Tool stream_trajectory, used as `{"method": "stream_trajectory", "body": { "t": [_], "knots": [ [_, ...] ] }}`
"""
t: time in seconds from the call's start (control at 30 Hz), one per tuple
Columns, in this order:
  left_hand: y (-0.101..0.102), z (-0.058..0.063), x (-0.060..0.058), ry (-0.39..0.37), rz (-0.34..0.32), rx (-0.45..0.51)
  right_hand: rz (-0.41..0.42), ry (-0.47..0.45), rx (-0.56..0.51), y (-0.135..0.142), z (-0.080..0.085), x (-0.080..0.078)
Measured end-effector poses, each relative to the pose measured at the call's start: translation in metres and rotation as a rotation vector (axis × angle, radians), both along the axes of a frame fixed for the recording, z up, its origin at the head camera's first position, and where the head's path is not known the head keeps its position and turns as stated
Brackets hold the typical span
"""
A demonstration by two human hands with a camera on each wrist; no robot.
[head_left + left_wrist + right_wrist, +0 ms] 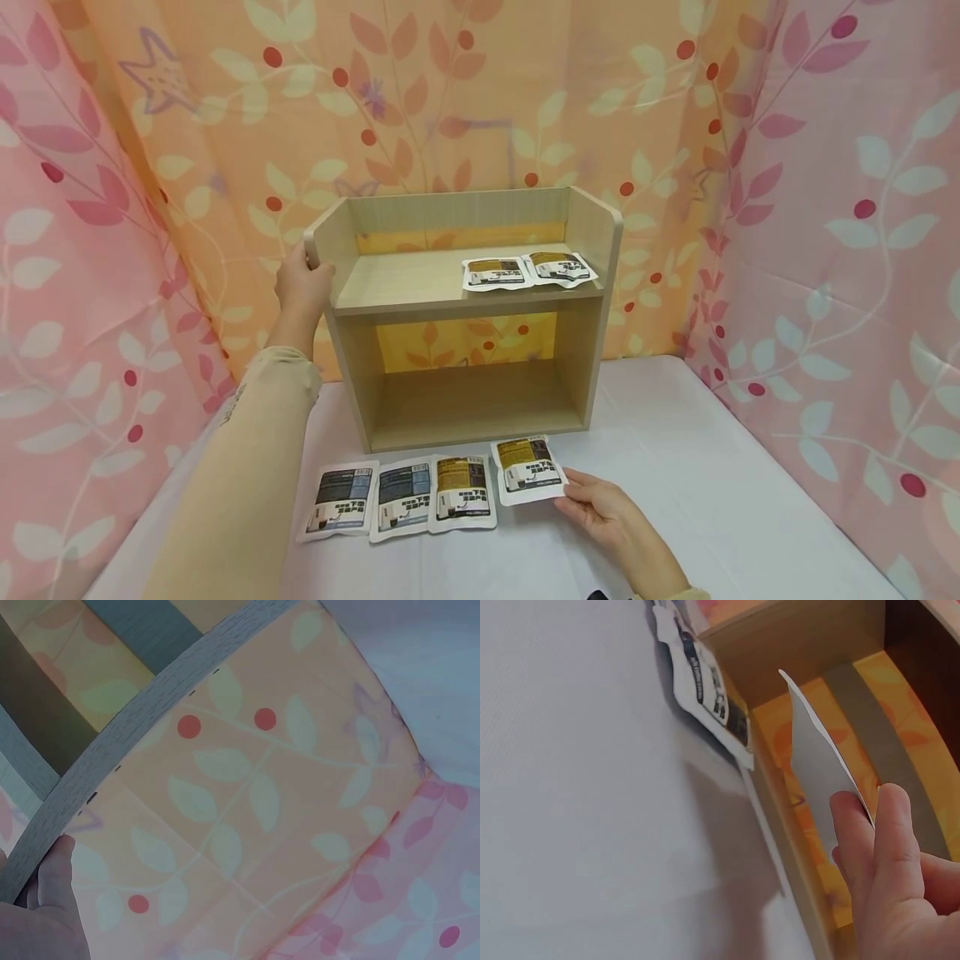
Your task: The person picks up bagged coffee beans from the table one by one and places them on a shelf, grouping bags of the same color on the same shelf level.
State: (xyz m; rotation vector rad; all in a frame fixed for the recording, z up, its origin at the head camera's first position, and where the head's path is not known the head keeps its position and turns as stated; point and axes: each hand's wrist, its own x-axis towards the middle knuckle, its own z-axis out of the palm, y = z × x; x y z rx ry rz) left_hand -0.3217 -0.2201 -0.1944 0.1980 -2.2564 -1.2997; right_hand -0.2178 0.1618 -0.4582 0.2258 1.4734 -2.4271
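My right hand (606,510) pinches a white-edged packet (528,471) with a brown and yellow printed face by its lower right corner. The right wrist view shows this packet's pale back (817,769) tilted up off the table, between thumb and fingers. My left hand (302,287) grips the front edge of the left side panel of a light wooden shelf (465,308); its fingers (56,874) show against that edge in the left wrist view. On the upper board lie two brown-faced packets, one (495,272) beside the other (558,267), near the right panel.
Before the shelf, a row of packets lies on the white tablecloth (652,467): two blue-faced ones (341,500) (402,498) and a brown one (462,492). The shelf's lower compartment (472,396) faces me. Patterned curtains (465,100) enclose the back and sides.
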Motion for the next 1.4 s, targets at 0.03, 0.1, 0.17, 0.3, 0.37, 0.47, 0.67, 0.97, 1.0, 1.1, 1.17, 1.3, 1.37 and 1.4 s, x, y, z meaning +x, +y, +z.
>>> {"method": "stream_trajectory", "body": {
  "t": [0.03,0.1,0.17,0.3,0.37,0.47,0.67,0.97,1.0,1.1,1.17,1.3,1.37,1.4],
  "knots": [
    [0.0,0.0,0.0,-0.002,-0.002,0.002,0.004,0.005,-0.002,0.0,0.002,0.0],
    [0.001,0.0,0.001,-0.007,-0.003,0.006,0.011,0.011,-0.003,0.0,0.007,0.001],
    [0.0,0.0,0.001,-0.014,-0.006,0.011,0.019,0.02,-0.004,0.001,0.012,0.002],
    [0.0,0.0,0.001,-0.012,-0.007,0.018,0.034,0.045,-0.008,0.0,0.02,0.003],
    [0.0,0.0,0.001,-0.01,-0.009,0.019,0.037,0.056,-0.011,-0.001,0.023,0.003],
    [0.0,0.001,0.0,-0.006,-0.008,0.016,0.043,0.067,-0.01,-0.002,0.029,0.005],
    [0.0,0.001,-0.001,-0.006,-0.008,0.008,0.055,0.11,0.001,-0.002,0.043,0.009],
    [0.0,0.0,0.001,-0.01,-0.007,0.009,0.059,0.127,-0.006,-0.003,0.059,0.011],
    [-0.001,0.0,0.001,-0.01,-0.006,0.006,0.064,0.13,-0.011,-0.003,0.06,0.012],
    [-0.001,0.0,0.0,-0.007,-0.004,0.004,0.068,0.137,-0.017,-0.004,0.062,0.012],
    [-0.001,0.0,-0.001,-0.002,-0.004,0.008,0.067,0.142,-0.019,-0.004,0.064,0.013],
    [-0.001,0.0,-0.001,0.008,-0.004,0.01,0.068,0.149,-0.023,-0.005,0.067,0.013],
    [-0.001,0.0,-0.001,0.01,-0.003,0.013,0.067,0.15,-0.023,-0.006,0.068,0.013],
    [-0.001,0.0,0.0,0.008,-0.003,0.015,0.068,0.15,-0.023,-0.007,0.068,0.013]
  ]
}}
